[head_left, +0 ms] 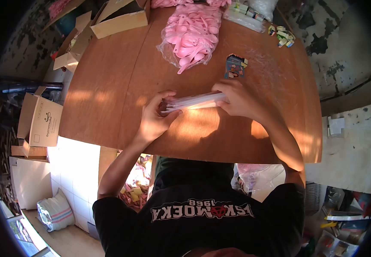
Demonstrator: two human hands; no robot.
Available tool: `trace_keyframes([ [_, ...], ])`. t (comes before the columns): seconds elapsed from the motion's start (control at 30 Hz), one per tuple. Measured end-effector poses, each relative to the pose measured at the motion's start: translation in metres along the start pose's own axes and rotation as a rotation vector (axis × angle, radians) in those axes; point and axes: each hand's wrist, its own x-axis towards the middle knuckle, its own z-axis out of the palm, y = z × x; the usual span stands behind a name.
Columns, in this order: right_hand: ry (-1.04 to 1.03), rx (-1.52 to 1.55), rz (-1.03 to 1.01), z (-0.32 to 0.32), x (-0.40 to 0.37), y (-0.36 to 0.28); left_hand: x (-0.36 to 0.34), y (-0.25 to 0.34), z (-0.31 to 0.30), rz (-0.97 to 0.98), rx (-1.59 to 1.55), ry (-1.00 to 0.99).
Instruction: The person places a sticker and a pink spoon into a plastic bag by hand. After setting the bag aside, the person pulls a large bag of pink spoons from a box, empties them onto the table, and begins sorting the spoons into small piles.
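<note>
A bundle of thin, clear plastic sleeves or strips [196,102] is held level above the wooden table [104,94], close to its front edge. My left hand [157,115] grips the bundle's left end between thumb and fingers. At the other end, my right hand [237,98] pinches it. Just beyond my right hand lies a small stack of dark printed cards [234,66] on the table. Farther back sits an open clear bag of pink plastic spoons [192,36].
Small printed boxes [282,36] and a clear pack of similar ones [245,17] lie at the back right. An open cardboard box [121,21] stands at the back left. Another carton [46,122] is left of the table. A container of wrapped pieces [137,184] shows below the front edge.
</note>
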Motion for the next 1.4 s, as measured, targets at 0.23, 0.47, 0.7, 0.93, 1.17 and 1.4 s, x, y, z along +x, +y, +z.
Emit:
trace_keyframes([
  [0.23, 0.045, 0.353, 0.205, 0.01, -0.047, 0.046, -0.004, -0.001, -0.004, -0.015, 0.147, -0.099],
  [0.47, 0.42, 1.258, 0.351, 0.064, -0.051, 0.026, -0.001, -0.007, 0.023, -0.103, -0.037, -0.002],
  [0.7, 0.402, 1.237, 0.303, 0.07, -0.048, 0.024, 0.0, -0.012, 0.025, 0.094, -0.132, 0.031],
  [0.93, 0.493, 1.19, 0.382, 0.079, -0.041, 0.018, 0.002, -0.005, 0.03, 0.073, -0.134, 0.01],
  [1.17, 0.481, 1.188, 0.312, 0.066, -0.048, 0.02, 0.001, -0.013, 0.02, -0.043, -0.149, -0.017],
  [1.4, 0.482, 1.118, 0.352, 0.075, -0.045, 0.015, 0.003, -0.015, 0.027, 0.026, -0.13, -0.004],
])
